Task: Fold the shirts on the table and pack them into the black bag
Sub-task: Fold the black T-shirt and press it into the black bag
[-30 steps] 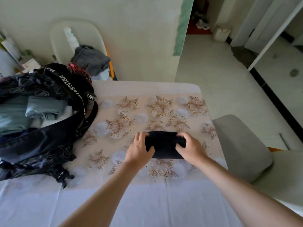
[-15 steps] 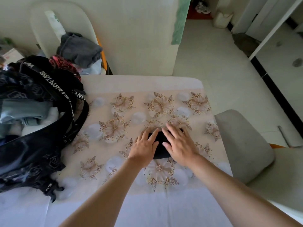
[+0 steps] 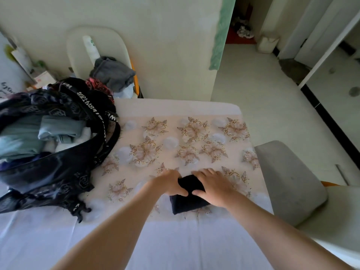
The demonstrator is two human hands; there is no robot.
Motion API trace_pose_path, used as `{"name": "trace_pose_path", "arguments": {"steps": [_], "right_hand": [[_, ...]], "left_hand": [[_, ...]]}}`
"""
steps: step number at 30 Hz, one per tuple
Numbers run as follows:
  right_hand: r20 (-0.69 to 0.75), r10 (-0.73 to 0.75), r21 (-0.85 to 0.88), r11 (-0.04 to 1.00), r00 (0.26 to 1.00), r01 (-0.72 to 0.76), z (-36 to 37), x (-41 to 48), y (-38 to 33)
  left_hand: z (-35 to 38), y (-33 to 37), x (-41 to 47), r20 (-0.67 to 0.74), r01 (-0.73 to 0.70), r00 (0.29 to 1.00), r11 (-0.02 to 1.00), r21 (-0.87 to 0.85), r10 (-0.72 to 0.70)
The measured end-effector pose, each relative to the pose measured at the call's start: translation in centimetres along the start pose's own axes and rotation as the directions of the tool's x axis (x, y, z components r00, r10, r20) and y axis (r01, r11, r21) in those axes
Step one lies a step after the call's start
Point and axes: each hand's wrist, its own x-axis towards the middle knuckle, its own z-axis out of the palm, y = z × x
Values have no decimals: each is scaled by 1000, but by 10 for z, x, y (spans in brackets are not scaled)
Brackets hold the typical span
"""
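In the head view, a folded black shirt (image 3: 191, 201) is being held on the flowered tabletop (image 3: 196, 131), near its front edge and well apart from the black bag (image 3: 50, 172), which is lying open at the left with folded clothes already inside. The bundle is being gripped from the left by the left hand (image 3: 169, 182), whose fingers are curled round that edge with the thumb on top. It is being clamped from the right by the right hand (image 3: 213, 186), whose fingers (image 3: 206, 171) are laid over the far edge while the thumb is being pressed in from the near side. For the step to go well, the layers are best being squeezed evenly from both sides and the bundle being lifted level, so that no fold is being let slip on the way to the bag's opening. Compared with half a second ago, the hands are no longer being pressed flat with straight fingers on the cloth; the fingers are now being closed on it and the thumbs tucked in, and more of the shirt's near side is being shown.
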Motion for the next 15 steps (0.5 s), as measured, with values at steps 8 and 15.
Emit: {"name": "trace_pose_path", "arguments": {"steps": [8,15], "right_hand": [[76,-101,193,978,992,85,-44,-24,-57],[-27,-90,212,973,996,94,-106,-5,-117]], "left_hand": [[9,-20,-88,-290,-178,940,983,34,180],[-41,-65,-159,-533,-301,780,944,138,327]]}}
